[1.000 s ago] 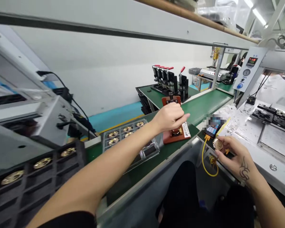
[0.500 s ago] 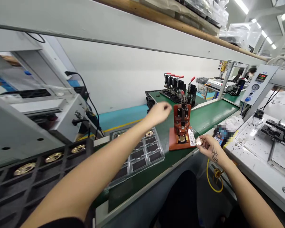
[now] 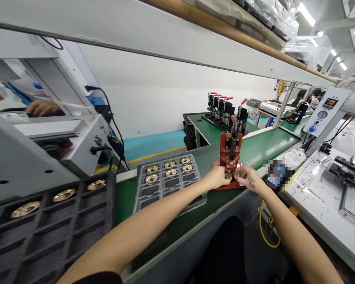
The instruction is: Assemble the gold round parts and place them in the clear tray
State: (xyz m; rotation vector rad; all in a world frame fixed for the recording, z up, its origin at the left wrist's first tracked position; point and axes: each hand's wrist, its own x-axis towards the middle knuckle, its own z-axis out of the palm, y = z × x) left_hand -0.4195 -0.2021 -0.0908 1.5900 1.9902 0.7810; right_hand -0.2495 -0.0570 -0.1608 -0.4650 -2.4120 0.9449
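A red toggle press (image 3: 231,148) stands on the green bench, its lever raised. At its base, the fingers of my left hand (image 3: 217,178) close on a round gold part (image 3: 228,175) in the press's nest; the exact grip is partly hidden. Just to the right, a second round gold part (image 3: 237,173) is pinched between the fingertips of my right hand (image 3: 248,176). The two parts are side by side, close together. Left of the press lies a clear tray (image 3: 162,193) with several gold parts in its rear pockets, partly covered by my left forearm.
A dark foam tray (image 3: 56,236) holding large gold rings is at the left front. Several black clamps (image 3: 220,110) with red handles stand behind the press. A phone-like device (image 3: 276,175) lies beside a white machine (image 3: 322,185). Another person's hand (image 3: 43,107) shows at far left.
My left hand has come down from beside the press's upper part to its base. My right hand has brought its gold part leftward to the nest. Another person's hand has appeared far left.
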